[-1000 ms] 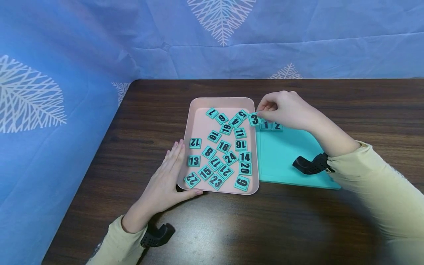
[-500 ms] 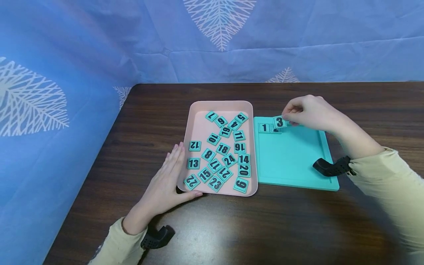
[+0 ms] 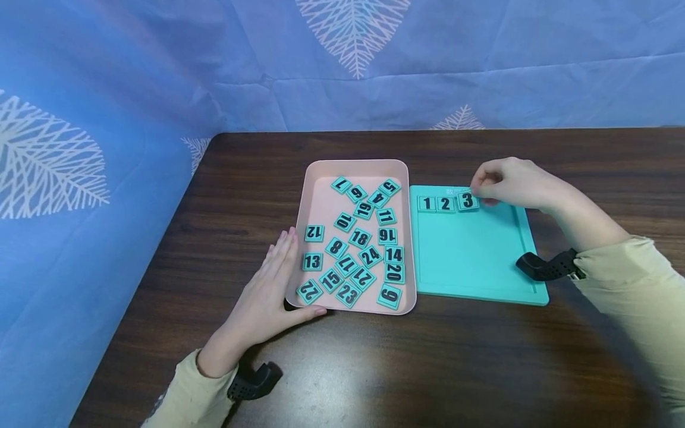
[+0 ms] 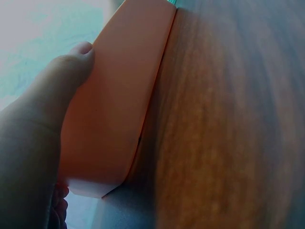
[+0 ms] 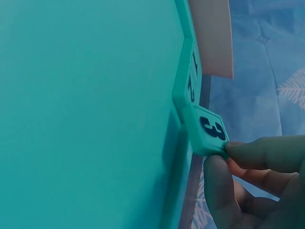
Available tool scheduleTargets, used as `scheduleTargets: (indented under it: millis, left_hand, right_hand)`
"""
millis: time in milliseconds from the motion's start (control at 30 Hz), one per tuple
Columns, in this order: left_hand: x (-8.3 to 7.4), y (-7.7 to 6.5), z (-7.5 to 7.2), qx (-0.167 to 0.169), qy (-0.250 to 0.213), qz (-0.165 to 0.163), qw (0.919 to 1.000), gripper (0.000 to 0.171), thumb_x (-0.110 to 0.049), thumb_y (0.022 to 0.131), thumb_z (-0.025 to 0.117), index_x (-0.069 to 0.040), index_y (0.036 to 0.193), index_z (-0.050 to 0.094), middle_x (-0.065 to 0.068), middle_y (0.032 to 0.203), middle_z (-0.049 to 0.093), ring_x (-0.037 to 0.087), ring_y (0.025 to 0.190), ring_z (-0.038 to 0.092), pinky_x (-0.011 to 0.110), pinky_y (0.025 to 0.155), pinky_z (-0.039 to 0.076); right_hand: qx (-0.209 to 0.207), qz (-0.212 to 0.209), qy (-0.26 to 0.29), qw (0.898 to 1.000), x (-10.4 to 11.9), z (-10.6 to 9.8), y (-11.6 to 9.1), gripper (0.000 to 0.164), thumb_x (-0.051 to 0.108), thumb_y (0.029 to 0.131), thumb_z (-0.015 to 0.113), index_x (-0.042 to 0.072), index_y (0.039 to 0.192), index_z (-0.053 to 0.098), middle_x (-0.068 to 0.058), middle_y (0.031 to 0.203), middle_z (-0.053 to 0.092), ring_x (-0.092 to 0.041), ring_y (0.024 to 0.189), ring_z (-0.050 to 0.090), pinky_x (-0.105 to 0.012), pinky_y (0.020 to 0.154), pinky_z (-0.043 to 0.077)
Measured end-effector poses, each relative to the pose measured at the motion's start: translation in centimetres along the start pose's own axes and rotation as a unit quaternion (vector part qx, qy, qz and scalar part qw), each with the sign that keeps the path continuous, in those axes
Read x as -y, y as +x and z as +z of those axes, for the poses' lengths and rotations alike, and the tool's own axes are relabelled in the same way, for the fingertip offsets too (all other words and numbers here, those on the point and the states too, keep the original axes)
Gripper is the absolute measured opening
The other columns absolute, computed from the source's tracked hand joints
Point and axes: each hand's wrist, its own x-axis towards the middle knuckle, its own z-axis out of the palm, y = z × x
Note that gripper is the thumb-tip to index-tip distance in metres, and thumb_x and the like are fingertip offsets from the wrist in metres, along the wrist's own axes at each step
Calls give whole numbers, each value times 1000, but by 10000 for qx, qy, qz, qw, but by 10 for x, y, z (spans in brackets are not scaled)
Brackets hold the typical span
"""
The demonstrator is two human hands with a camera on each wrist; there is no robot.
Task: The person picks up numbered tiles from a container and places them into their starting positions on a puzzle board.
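Note:
My right hand (image 3: 516,183) pinches a teal number tile marked 3 (image 3: 468,201) between thumb and fingertips at its right edge. In the right wrist view this tile (image 5: 208,130) is tilted beside the 2 tile (image 5: 191,88). Tiles 1 (image 3: 427,204) and 2 (image 3: 445,204) lie side by side along the far edge of the teal board (image 3: 471,255). My left hand (image 3: 266,291) rests around the near left corner of the pink tray (image 3: 353,167), fingers straight along its side. The left thumb lies on the tray's near wall (image 4: 114,95).
Several numbered tiles, such as 18 (image 3: 360,238) and 23 (image 3: 348,294), lie scattered at various angles in the tray. The board stands right beside it on the dark wooden table (image 3: 374,368). A blue leaf-patterned cloth (image 3: 257,53) hangs behind the table.
My right hand has carried the 3 tile right, from over the tray's edge, past tiles 1 and 2, to the spot beside the 2. The left hand has stayed put.

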Motion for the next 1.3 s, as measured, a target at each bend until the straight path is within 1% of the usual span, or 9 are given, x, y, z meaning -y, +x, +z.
scheduleTargets:
  millis: [233, 433, 567, 700, 833, 1133, 1300]
  left_hand:
    - [0, 0, 0, 17, -42, -2, 10000, 120, -69, 74, 66, -9, 154, -1, 9, 160, 4, 17, 145, 1, 38, 117, 9]
    - [0, -1, 0, 0, -62, -18, 10000, 121, -68, 73, 67, -10, 154, -1, 9, 160, 4, 16, 145, 1, 38, 117, 9]
    - [0, 0, 0, 3, -69, -35, 10000, 121, -68, 73, 68, -11, 154, -2, 8, 160, 4, 16, 145, 1, 37, 117, 9]
    - [0, 0, 0, -6, -74, -43, 10000, 122, -68, 72, 68, -11, 154, -2, 8, 160, 5, 15, 145, 2, 38, 117, 9]
    - [1, 0, 0, -16, -82, -19, 10000, 122, -67, 72, 69, -11, 154, -2, 9, 160, 5, 15, 145, 1, 38, 117, 9]
    - [0, 0, 0, -28, -56, 15, 10000, 121, -69, 73, 66, -10, 154, -2, 9, 160, 4, 16, 145, 1, 37, 117, 8]
    - [0, 0, -1, -26, -92, 12, 10000, 121, -69, 73, 67, -10, 154, -2, 9, 160, 4, 16, 145, 1, 37, 117, 8]
  right_hand:
    - [77, -4, 100, 9999, -7, 1, 3, 23, 17, 99, 47, 1, 110, 60, -8, 91, 65, -24, 81, 62, -42, 69, 46]
    - [134, 35, 103, 9999, -9, 3, 7, 22, 16, 99, 46, 2, 107, 62, -8, 90, 65, -24, 80, 61, -40, 66, 43]
    - [185, 61, 107, 9998, -10, 6, 9, 22, 15, 99, 46, 2, 107, 62, -9, 91, 65, -23, 80, 62, -41, 69, 45]
    - [145, 89, 61, 9998, -9, 8, 11, 21, 16, 99, 48, 2, 104, 63, -9, 91, 65, -22, 79, 63, -43, 72, 47]
    - [91, 99, 54, 9999, -8, 9, 11, 20, 16, 98, 51, 2, 102, 64, -8, 89, 66, -22, 77, 63, -42, 71, 47]
    - [-22, 93, 6, 10000, -5, 11, 10, 17, 15, 96, 54, 1, 100, 64, -7, 79, 65, -23, 73, 61, -38, 62, 40]
    - [-87, 92, -54, 9999, -5, 12, 11, 16, 14, 96, 56, 1, 98, 64, -7, 73, 64, -23, 72, 61, -37, 60, 39]
